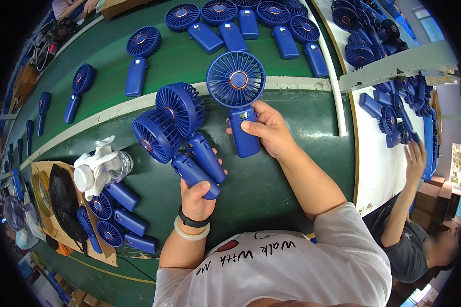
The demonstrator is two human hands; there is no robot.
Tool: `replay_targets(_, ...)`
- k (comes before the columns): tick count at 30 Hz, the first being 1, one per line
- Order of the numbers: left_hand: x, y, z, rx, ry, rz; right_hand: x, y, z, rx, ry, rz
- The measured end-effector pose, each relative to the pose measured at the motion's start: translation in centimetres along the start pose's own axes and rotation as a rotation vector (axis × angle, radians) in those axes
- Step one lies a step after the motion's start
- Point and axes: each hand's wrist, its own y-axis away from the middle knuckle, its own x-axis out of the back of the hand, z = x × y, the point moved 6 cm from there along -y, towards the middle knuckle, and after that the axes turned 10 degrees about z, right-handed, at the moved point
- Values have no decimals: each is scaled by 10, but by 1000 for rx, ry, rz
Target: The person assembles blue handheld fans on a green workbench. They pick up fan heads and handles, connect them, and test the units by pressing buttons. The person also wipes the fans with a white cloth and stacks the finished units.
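Observation:
My left hand (198,197) grips two blue handheld fans (176,130) by their handles, side by side, heads tilted up to the left. My right hand (268,130) holds a third blue handheld fan (236,81) upright by its handle, its round grille facing me and my thumb on the handle's front. All three are above the green conveyor belt (271,169).
More blue fans lie spaced along the far belt (138,56), with several packed at the top (251,23). A few lie at my lower left (115,215) beside a jar with a white cloth (100,166). A person's hand (415,161) reaches among fans on the white table (379,169) at right.

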Motion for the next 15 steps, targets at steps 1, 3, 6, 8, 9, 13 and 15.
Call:
replay_targets(1,0,0,0,2,9,24,-1,0,0,5,-12,2)
replay_targets(3,2,0,0,-3,4,-19,-4,1,-2,33,-35,28)
replay_targets(6,4,0,-1,-2,6,-44,0,0,-1,32,25,15)
replay_targets(8,2,0,0,-1,4,-50,1,-1,-1,29,43,12)
replay_targets(9,2,0,0,-4,-1,-48,0,0,-1,28,25,18)
replay_targets(13,2,0,0,-8,15,-39,-4,3,-3,59,-27,53)
replay_targets(15,2,-1,-1,-3,5,-44,0,1,-2,22,5,23)
